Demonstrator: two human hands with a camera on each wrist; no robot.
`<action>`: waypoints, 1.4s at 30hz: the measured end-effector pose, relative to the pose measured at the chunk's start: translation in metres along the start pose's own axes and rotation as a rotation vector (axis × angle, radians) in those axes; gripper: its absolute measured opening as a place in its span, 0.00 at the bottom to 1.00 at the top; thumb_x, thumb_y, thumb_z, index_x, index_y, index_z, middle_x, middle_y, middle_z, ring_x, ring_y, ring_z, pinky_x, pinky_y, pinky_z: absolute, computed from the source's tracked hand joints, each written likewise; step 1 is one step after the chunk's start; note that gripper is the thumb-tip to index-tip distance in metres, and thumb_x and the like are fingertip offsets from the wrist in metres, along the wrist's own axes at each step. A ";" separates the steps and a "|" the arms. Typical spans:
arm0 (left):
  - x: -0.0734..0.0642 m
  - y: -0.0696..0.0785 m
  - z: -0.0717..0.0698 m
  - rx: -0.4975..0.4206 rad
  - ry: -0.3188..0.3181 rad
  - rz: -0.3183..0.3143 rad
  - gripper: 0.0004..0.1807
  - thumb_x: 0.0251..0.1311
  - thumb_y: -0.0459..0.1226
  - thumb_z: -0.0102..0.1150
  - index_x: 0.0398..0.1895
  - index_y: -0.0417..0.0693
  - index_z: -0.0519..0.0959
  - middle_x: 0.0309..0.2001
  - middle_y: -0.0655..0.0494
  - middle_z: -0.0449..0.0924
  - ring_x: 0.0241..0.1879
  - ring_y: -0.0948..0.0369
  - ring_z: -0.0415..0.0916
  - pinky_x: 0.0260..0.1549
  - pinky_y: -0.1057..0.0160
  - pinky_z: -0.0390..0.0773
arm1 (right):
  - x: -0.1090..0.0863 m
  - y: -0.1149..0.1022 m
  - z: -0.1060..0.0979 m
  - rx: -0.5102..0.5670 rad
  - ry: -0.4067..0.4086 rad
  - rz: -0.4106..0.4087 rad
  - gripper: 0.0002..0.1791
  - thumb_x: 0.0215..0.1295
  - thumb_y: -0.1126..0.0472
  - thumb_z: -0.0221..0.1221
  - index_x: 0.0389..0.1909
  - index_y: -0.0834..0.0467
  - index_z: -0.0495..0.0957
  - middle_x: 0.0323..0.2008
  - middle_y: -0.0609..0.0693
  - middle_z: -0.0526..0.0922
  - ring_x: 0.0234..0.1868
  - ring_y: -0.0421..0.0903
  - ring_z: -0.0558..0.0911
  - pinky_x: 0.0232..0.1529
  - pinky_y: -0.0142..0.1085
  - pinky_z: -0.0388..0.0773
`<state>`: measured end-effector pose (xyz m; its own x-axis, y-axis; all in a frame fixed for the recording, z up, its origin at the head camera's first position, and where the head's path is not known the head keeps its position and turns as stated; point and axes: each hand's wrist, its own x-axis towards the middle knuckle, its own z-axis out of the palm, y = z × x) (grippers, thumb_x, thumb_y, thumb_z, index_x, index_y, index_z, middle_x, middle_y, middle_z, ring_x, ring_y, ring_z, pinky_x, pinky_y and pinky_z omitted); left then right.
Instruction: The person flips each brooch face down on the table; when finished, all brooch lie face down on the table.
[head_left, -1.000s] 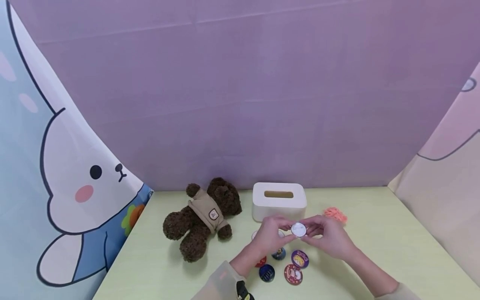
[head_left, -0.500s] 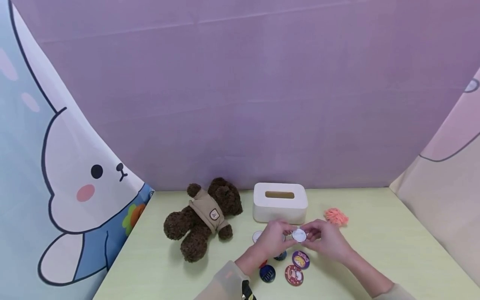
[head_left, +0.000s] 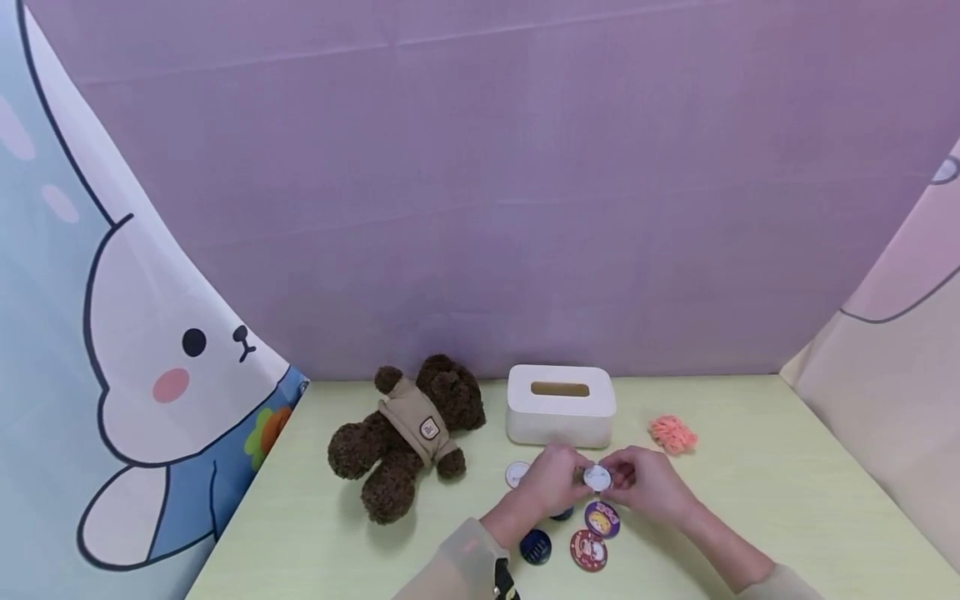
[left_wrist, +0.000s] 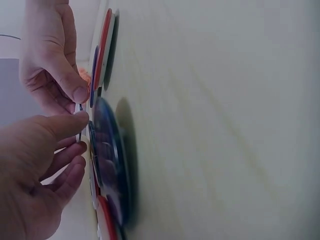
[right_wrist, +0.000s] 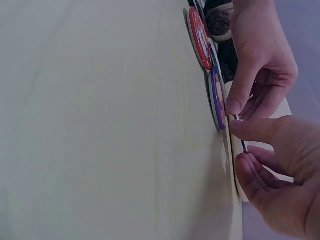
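From where I stand, both hands are busy with one small badge. The left hand [head_left: 551,483] pinches one edge of the round badge [head_left: 597,477] between thumb and fingers, and the right hand [head_left: 651,486] pinches the opposite edge; its white side faces up. Just in front of the hands, nearer the person, lies a purple badge [head_left: 602,519], then a red badge [head_left: 588,550]. A dark blue badge [head_left: 536,547] sits beside the left forearm, a white badge [head_left: 517,474] just left of the left hand. Beyond the hands stands a tissue box [head_left: 561,417]; past the right hand, some coral yarn [head_left: 672,434]. Well left of the left hand, a brown teddy bear [head_left: 416,425] lies on the desk [head_left: 757,475].
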<state>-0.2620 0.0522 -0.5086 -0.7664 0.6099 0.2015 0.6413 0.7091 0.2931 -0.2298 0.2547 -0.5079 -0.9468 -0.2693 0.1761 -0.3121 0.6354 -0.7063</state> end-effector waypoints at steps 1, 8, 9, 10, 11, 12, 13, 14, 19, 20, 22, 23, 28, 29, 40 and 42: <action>0.000 0.000 0.001 0.016 -0.002 -0.003 0.16 0.59 0.43 0.79 0.51 0.55 0.91 0.42 0.64 0.92 0.40 0.69 0.80 0.49 0.73 0.79 | 0.000 0.000 0.001 -0.008 0.001 0.002 0.22 0.48 0.66 0.80 0.46 0.66 0.87 0.33 0.49 0.86 0.31 0.36 0.81 0.33 0.27 0.83; 0.002 0.001 0.002 0.072 -0.023 -0.019 0.16 0.58 0.46 0.80 0.49 0.58 0.92 0.42 0.68 0.93 0.41 0.69 0.81 0.52 0.72 0.77 | 0.002 0.001 0.005 -0.073 -0.005 0.010 0.20 0.49 0.65 0.80 0.44 0.63 0.88 0.31 0.47 0.85 0.30 0.36 0.79 0.32 0.27 0.79; 0.003 0.001 0.001 0.079 -0.027 -0.021 0.16 0.58 0.47 0.80 0.49 0.59 0.92 0.42 0.69 0.93 0.42 0.69 0.81 0.52 0.72 0.77 | 0.002 0.001 0.005 -0.078 -0.006 0.014 0.20 0.49 0.65 0.80 0.43 0.62 0.88 0.31 0.47 0.85 0.30 0.36 0.78 0.32 0.27 0.79; 0.003 0.001 0.001 0.084 -0.030 -0.021 0.16 0.58 0.47 0.80 0.49 0.59 0.92 0.42 0.69 0.93 0.42 0.69 0.81 0.53 0.72 0.76 | 0.002 0.001 0.005 -0.080 -0.008 0.018 0.20 0.49 0.65 0.80 0.44 0.62 0.88 0.31 0.46 0.85 0.31 0.36 0.78 0.32 0.27 0.78; 0.003 0.001 0.000 0.087 -0.034 -0.022 0.16 0.58 0.47 0.80 0.50 0.59 0.92 0.42 0.69 0.93 0.42 0.69 0.81 0.53 0.71 0.76 | 0.003 0.001 0.006 -0.082 -0.011 0.021 0.19 0.49 0.65 0.80 0.44 0.62 0.88 0.31 0.46 0.85 0.31 0.36 0.78 0.32 0.27 0.78; 0.004 0.001 -0.001 0.087 -0.036 -0.022 0.16 0.58 0.47 0.80 0.50 0.59 0.92 0.42 0.69 0.93 0.43 0.69 0.81 0.54 0.71 0.76 | 0.003 0.001 0.006 -0.085 -0.013 0.023 0.19 0.49 0.64 0.80 0.44 0.62 0.88 0.31 0.46 0.85 0.31 0.36 0.78 0.32 0.27 0.78; 0.004 0.001 -0.001 0.085 -0.039 -0.021 0.16 0.58 0.47 0.80 0.50 0.59 0.92 0.42 0.69 0.93 0.43 0.69 0.81 0.54 0.71 0.75 | 0.003 0.001 0.006 -0.086 -0.015 0.024 0.19 0.49 0.64 0.80 0.44 0.62 0.88 0.31 0.46 0.85 0.30 0.36 0.78 0.32 0.27 0.78; 0.004 0.001 -0.001 0.083 -0.041 -0.022 0.16 0.58 0.47 0.80 0.49 0.59 0.92 0.42 0.69 0.93 0.42 0.69 0.81 0.54 0.71 0.75 | 0.003 0.001 0.006 -0.088 -0.017 0.026 0.19 0.50 0.64 0.80 0.44 0.62 0.88 0.31 0.46 0.85 0.30 0.36 0.78 0.32 0.27 0.78; 0.006 -0.001 0.001 0.069 -0.038 -0.012 0.13 0.57 0.45 0.80 0.46 0.60 0.93 0.39 0.70 0.93 0.38 0.70 0.76 0.52 0.71 0.72 | 0.002 -0.001 0.006 -0.081 -0.018 0.030 0.18 0.51 0.64 0.79 0.43 0.62 0.88 0.30 0.46 0.85 0.29 0.35 0.77 0.30 0.26 0.76; 0.006 -0.002 0.002 0.062 -0.039 -0.013 0.13 0.56 0.45 0.80 0.46 0.59 0.93 0.39 0.70 0.93 0.37 0.70 0.74 0.51 0.71 0.72 | 0.002 -0.002 0.006 -0.081 -0.014 0.033 0.18 0.51 0.64 0.79 0.43 0.62 0.88 0.30 0.46 0.84 0.29 0.35 0.77 0.30 0.26 0.76; 0.006 -0.003 0.002 0.049 -0.039 -0.014 0.13 0.56 0.44 0.80 0.45 0.59 0.93 0.38 0.69 0.92 0.36 0.70 0.72 0.50 0.71 0.71 | 0.002 -0.003 0.007 -0.084 -0.011 0.033 0.18 0.51 0.64 0.79 0.43 0.62 0.88 0.29 0.46 0.84 0.30 0.36 0.77 0.31 0.26 0.76; 0.005 -0.003 0.002 0.044 -0.041 -0.013 0.13 0.56 0.44 0.80 0.45 0.59 0.93 0.38 0.69 0.92 0.36 0.70 0.72 0.50 0.71 0.71 | 0.001 -0.004 0.007 -0.086 -0.010 0.032 0.18 0.51 0.64 0.78 0.44 0.63 0.88 0.30 0.46 0.84 0.30 0.36 0.77 0.31 0.26 0.76; 0.004 -0.003 -0.002 0.020 -0.024 -0.001 0.14 0.57 0.44 0.78 0.47 0.57 0.92 0.41 0.68 0.93 0.39 0.69 0.76 0.51 0.71 0.72 | -0.002 -0.004 0.003 -0.097 -0.005 0.048 0.19 0.51 0.64 0.78 0.46 0.63 0.88 0.31 0.47 0.84 0.31 0.37 0.78 0.32 0.27 0.78; 0.003 -0.003 -0.004 0.002 -0.025 -0.003 0.14 0.58 0.44 0.78 0.48 0.57 0.92 0.41 0.68 0.93 0.39 0.70 0.76 0.49 0.72 0.73 | -0.003 -0.004 0.002 -0.097 -0.009 0.048 0.19 0.52 0.65 0.78 0.45 0.63 0.88 0.32 0.47 0.85 0.31 0.37 0.79 0.32 0.27 0.79; -0.016 0.005 -0.028 -0.197 -0.188 0.029 0.16 0.63 0.40 0.75 0.55 0.54 0.90 0.47 0.66 0.93 0.44 0.73 0.84 0.44 0.79 0.80 | -0.025 -0.010 -0.011 -0.068 -0.108 -0.048 0.16 0.55 0.64 0.76 0.45 0.62 0.87 0.34 0.46 0.87 0.30 0.29 0.78 0.31 0.27 0.82; -0.020 0.006 -0.029 -0.181 -0.191 0.057 0.16 0.63 0.38 0.74 0.54 0.53 0.90 0.48 0.65 0.93 0.43 0.73 0.86 0.46 0.79 0.80 | -0.030 -0.010 -0.011 -0.053 -0.126 -0.054 0.17 0.55 0.64 0.77 0.45 0.61 0.87 0.33 0.45 0.87 0.30 0.29 0.78 0.30 0.28 0.82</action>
<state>-0.2440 0.0336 -0.4837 -0.6976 0.7149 0.0470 0.6530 0.6074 0.4525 -0.1991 0.2645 -0.4983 -0.9120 -0.3912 0.1230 -0.3695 0.6536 -0.6605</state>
